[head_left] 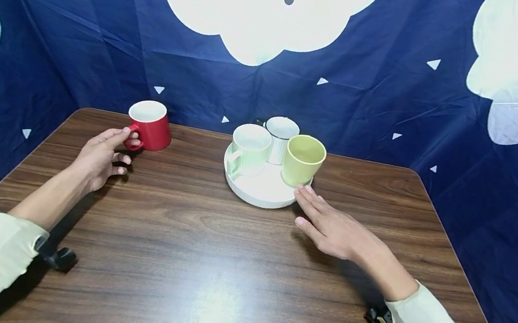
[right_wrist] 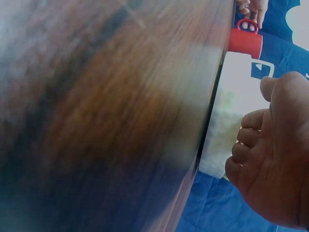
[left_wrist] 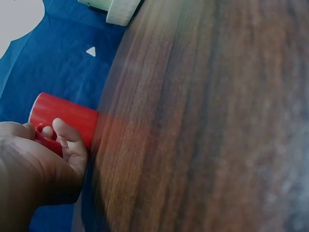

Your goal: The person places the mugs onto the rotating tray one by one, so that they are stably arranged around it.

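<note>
At the back left of the table is a red mug (head_left: 158,131) with a white inside, upright. My left hand (head_left: 103,153) grips its handle between thumb and fingers, seen also in the left wrist view on the red mug (left_wrist: 67,113). Whether the mug's base touches the wood, I cannot tell. My right hand (head_left: 334,228) has straight fingers, their tips at the right front rim of a round white tray (head_left: 259,197), close below a yellow-green cup (head_left: 298,170). On that tray also stand a pale green ribbed mug (head_left: 252,155) and a white mug with a dark rim (head_left: 278,147).
The brown wooden table (head_left: 188,240) reaches back to a dark blue cloth (head_left: 229,88) with white cloud shapes. A stretch of wood lies between the red mug and the tray. Each wrist carries a small black camera.
</note>
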`<state>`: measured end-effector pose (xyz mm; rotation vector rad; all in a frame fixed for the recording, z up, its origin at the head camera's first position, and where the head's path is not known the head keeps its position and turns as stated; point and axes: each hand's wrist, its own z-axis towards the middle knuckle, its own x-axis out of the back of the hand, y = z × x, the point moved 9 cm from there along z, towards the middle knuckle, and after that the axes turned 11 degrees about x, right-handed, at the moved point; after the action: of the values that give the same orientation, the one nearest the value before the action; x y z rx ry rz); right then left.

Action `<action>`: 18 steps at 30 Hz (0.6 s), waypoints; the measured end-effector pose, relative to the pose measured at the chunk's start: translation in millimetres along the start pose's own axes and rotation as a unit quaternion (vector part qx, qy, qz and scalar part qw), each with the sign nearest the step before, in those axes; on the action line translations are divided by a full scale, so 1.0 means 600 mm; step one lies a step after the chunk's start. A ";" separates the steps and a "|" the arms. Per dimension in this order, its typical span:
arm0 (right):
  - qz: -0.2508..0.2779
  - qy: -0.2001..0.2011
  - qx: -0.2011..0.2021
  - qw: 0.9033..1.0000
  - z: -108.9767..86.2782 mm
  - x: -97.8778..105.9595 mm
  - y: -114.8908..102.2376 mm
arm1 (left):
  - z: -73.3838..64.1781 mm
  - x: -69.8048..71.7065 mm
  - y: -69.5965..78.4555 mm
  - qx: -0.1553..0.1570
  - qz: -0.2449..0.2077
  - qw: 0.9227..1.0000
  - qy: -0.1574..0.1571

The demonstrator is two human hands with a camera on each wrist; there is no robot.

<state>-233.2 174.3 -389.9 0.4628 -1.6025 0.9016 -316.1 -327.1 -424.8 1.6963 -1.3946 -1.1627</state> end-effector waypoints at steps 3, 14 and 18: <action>-0.004 0.003 0.005 1.000 0.002 -0.001 -0.004 | 0.003 0.002 0.002 -0.002 0.005 1.000 0.001; -0.008 0.002 0.021 1.000 0.002 -0.005 -0.018 | 0.009 -0.003 0.008 -0.006 0.000 1.000 -0.003; -0.010 0.005 0.025 1.000 0.002 -0.006 -0.022 | 0.008 -0.005 0.007 -0.003 0.003 1.000 -0.004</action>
<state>-223.5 164.3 -389.3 0.5084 -1.5673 0.9293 -322.4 -324.7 -422.1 1.6835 -1.3979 -1.1699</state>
